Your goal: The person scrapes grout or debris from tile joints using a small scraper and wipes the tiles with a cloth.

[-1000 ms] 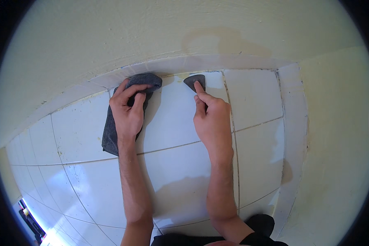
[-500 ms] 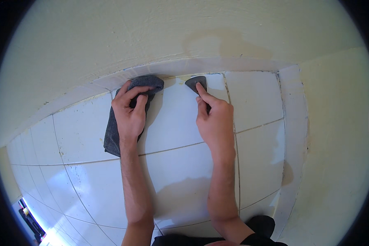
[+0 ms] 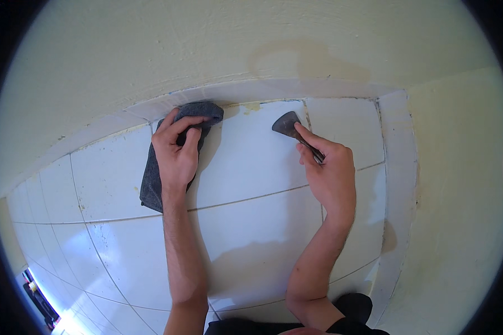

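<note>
My left hand [image 3: 176, 151] is closed on a dark grey cloth [image 3: 152, 181], pressed to the white floor tiles beside the wall's skirting. Part of the cloth is bunched ahead of the fingers and the rest trails under the hand and wrist. In my right hand [image 3: 330, 170] is a scraper [image 3: 286, 124] with a dark, fan-shaped blade and a thin handle. My index finger lies along the scraper near its blade, which points up and left over the tile. A yellowish stain [image 3: 251, 108] shows at the tile's far edge, between the cloth and the blade.
A pale tile skirting [image 3: 262, 88] runs along the far wall and turns down the right wall [image 3: 458, 184]. Dark grout lines part the white tiles [image 3: 251, 167]. Small specks dot the floor at left. A dark shoe [image 3: 355, 309] is at the lower right.
My right hand has drawn the scraper back from the far edge, to the right and nearer, and the blade has tilted leftward. The stain is more exposed. My left hand stays on the cloth.
</note>
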A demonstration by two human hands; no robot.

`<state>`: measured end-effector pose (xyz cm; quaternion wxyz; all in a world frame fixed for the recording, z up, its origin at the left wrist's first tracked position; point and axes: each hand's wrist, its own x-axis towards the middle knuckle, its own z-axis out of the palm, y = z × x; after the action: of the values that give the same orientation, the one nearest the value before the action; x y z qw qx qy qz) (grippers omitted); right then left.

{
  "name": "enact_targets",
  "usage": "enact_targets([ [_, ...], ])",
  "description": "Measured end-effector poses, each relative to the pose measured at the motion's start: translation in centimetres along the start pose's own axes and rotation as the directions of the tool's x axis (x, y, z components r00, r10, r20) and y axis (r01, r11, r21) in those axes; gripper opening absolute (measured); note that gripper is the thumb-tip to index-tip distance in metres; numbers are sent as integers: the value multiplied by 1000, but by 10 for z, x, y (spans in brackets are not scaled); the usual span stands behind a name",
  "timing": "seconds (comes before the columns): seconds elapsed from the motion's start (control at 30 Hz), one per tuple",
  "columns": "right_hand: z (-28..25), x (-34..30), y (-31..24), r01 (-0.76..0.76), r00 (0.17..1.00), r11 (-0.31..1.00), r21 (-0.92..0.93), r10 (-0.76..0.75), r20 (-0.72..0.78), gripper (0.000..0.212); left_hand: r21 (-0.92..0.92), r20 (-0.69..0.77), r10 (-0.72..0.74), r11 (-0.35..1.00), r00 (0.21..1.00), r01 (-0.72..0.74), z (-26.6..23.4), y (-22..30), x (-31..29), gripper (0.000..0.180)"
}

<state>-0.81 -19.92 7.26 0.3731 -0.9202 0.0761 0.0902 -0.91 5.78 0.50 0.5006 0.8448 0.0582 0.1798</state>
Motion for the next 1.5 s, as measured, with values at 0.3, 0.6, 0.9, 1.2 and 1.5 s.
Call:
enact_targets([
  [0.3,26,8,-5,59,996,981,183,-45,-78,34,-30,-38,17,999,999,-18,1,-1,-1,23],
  [0.6,24,5,-12,-2,999,973,229,11,-38,34,-39,-19,18,999,1000,-19,0,-2,0,24],
  [0.9,20,7,1,41,999,972,230,-36,-30,33,30,-13,-3,1000,1000,4,-1,-3,-2,26],
  [1.2,-18,23,72,-94,994,521,848,7,106,48,259,429,39,952,902,-164,41,39,-20,31],
  [1.5,-17,24,82,9,987,216,976,-157,26,58,399,335,200,855,921,-331,100,69,-33,40],
])
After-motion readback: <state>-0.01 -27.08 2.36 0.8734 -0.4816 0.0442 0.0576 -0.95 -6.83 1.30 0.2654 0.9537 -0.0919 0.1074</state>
